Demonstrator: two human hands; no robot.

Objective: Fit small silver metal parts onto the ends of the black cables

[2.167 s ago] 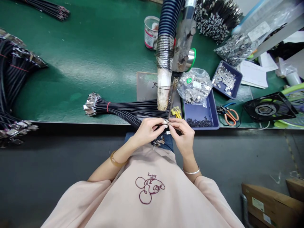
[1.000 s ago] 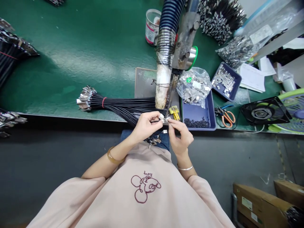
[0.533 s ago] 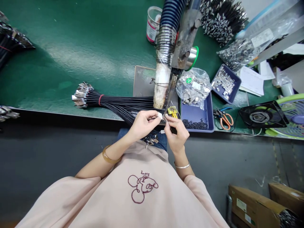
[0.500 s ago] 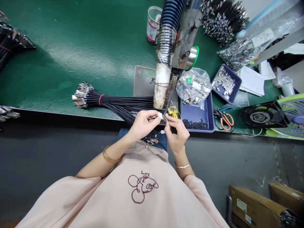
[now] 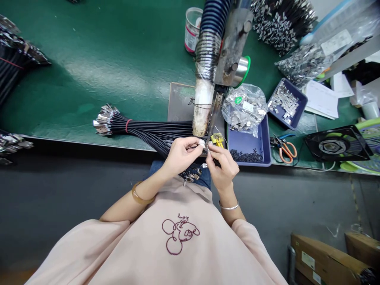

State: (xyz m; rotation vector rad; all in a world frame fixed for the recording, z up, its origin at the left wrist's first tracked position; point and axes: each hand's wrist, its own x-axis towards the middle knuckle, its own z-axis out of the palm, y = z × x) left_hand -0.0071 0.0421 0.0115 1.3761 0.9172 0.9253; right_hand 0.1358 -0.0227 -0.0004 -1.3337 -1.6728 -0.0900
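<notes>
My left hand [image 5: 182, 156] is closed in a pinch around what looks like a thin black cable [image 5: 190, 149]; a white covering shows at its fingertip. Opposite it, my right hand [image 5: 222, 166] pinches something too small to make out. Both sets of fingertips nearly meet at the lower end of a fixed soldering iron [image 5: 214, 114]. A small metal connector [image 5: 204, 165] shows just below, between the hands. Behind my left hand, a bundle of black cables [image 5: 148, 126] tied with a red band lies on the bench, its metal ends to the left.
A fume hose [image 5: 204, 63] comes down above the hands. To the right are a blue tray [image 5: 264, 152] with a bag of metal parts [image 5: 245, 107], a smaller parts tray [image 5: 301, 109], orange-handled pliers [image 5: 287, 152] and a black fan [image 5: 335, 146]. A solder spool [image 5: 243, 71] stands behind.
The whole view has shifted slightly, so the bench things appear a little further right. My hands keep the same pinch at the iron's tip.
</notes>
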